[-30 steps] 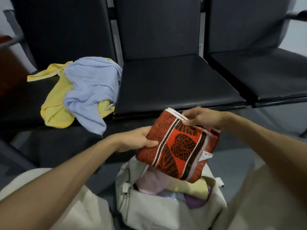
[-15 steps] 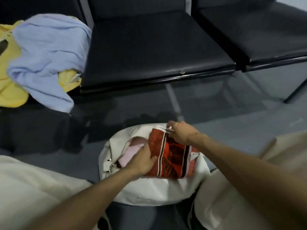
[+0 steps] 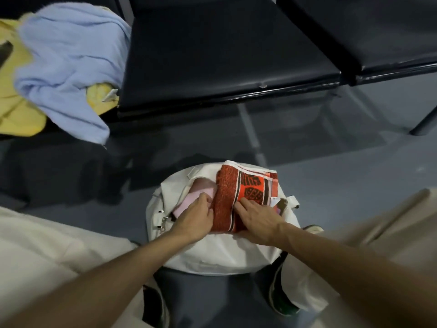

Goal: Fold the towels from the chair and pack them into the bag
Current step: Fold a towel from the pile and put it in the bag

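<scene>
The folded red-orange leaf-patterned towel [image 3: 238,197] lies in the open white bag [image 3: 220,252]; left hand [image 3: 196,218] and right hand [image 3: 256,217] press it with flat, spread fingers. Its small white tag [image 3: 274,201] is unreadable.

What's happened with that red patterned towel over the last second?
The red towel went down from mid-air into the white bag. The left hand and right hand now press flat on it instead of holding it. The blue towel and yellow towel stayed on the chair.
</scene>
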